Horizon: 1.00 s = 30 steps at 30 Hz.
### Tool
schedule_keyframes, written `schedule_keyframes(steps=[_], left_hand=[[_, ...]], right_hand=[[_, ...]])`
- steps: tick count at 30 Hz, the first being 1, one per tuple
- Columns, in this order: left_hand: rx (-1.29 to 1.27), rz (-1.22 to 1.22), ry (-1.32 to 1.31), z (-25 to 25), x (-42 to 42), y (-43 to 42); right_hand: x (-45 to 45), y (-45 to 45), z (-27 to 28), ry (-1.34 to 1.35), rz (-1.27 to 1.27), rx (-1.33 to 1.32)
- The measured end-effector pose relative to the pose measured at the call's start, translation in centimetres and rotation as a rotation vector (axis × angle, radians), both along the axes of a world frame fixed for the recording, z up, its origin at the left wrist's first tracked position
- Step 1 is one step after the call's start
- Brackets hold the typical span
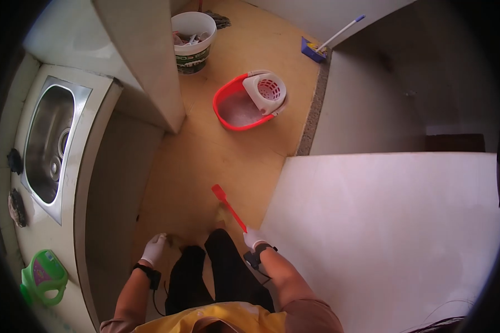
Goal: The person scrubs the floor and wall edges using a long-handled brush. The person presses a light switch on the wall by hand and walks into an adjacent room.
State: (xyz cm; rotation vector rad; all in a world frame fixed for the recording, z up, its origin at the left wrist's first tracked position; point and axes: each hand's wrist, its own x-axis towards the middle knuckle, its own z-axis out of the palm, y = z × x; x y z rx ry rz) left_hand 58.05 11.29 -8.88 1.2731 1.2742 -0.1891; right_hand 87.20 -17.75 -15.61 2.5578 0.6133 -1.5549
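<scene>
My right hand (254, 237), in a white glove, is closed round the lower end of a red long-handled tool (231, 210). The tool slants up and left over the tan floor, and its small block-shaped head is at the far end. Whether that head has bristles does not show. Over the floor beside the counter, my left hand (154, 247), also gloved, has its fingers curled in, with nothing visible in them. Ahead stands a red mop bucket (222, 114) with a white wringer basket (265, 94), holding cloudy liquid.
A white pail (186, 61) with assorted items stands farther back. On the left, a steel sink (50, 139) is set in a counter (86, 161) with a green jug (45, 277). A blue broom (313, 51) leans at the far right. A white surface (383, 222) fills the right side.
</scene>
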Motion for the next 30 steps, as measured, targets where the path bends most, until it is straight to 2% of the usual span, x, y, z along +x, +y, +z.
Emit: schedule_keyframes(steps=[1, 4, 6, 8, 11, 12, 13, 14, 15, 16, 17, 18, 23, 26, 27, 30], left_hand=[[0.012, -0.021, -0.007, -0.9, 1.5, -0.4], [-0.061, -0.078, 0.11, 3.1, 10.0, 0.8], [-0.065, -0.066, -0.008, -1.6, 9.6, 0.8], [-0.302, 0.277, 0.054, 0.7, 16.0, 1.7], [-0.507, 0.448, -0.04, -3.3, 20.4, 5.2], [-0.546, 0.531, -0.102, -6.6, 20.5, 6.9], [-0.584, 0.615, -0.164, -11.1, 20.3, 8.5], [-0.62, 0.698, -0.228, -14.3, 20.1, 10.2], [-0.573, 0.829, -0.185, -15.1, 20.5, 11.9], [-0.443, 0.835, -0.192, -16.7, 20.4, 13.9], [-0.313, 0.839, -0.199, -18.6, 19.9, 16.2], [-0.183, 0.84, -0.205, -20.5, 19.4, 18.4], [-0.028, 0.644, -0.253, -32.6, 17.9, 30.0], [0.027, 0.507, -0.246, -43.1, 17.2, 38.0], [0.034, 0.459, -0.252, -45.8, 17.9, 39.9], [0.144, 0.413, -0.187, -50.3, 21.1, 42.6]], right_hand=[[1.6, 1.3, 0.8, 0.013, 0.021, 0.027], [5.7, 6.6, 3.1, 0.061, 0.1, 0.166], [6.3, 10.5, 4.2, 0.047, 0.176, 0.3], [6.3, 16.1, 7.4, 0.139, 0.276, 0.348], [3.8, 22.5, 4.8, 0.112, 0.351, 0.56], [2.9, 24.7, 3.6, 0.118, 0.366, 0.598], [0.9, 26.1, 0.2, 0.062, 0.292, 0.772], [0.4, 27.7, -0.2, 0.098, 0.262, 0.847], [0.5, 29.4, -0.2, 0.212, 0.227, 0.751], [0.6, 31.0, -0.9, 0.324, 0.19, 0.653], [-1.0, 31.8, -4.3, 0.504, -0.031, 0.674], [-0.5, 33.5, -2.9, 0.805, -0.411, 0.585], [-2.4, 43.7, -20.7, 1.001, -0.488, 0.654], [-0.7, 50.0, -30.6, 0.961, -0.405, 0.745], [-0.4, 51.6, -34.0, 1.009, -0.485, 0.791], [0.7, 55.0, -42.7, 0.89, -0.198, 0.927]])
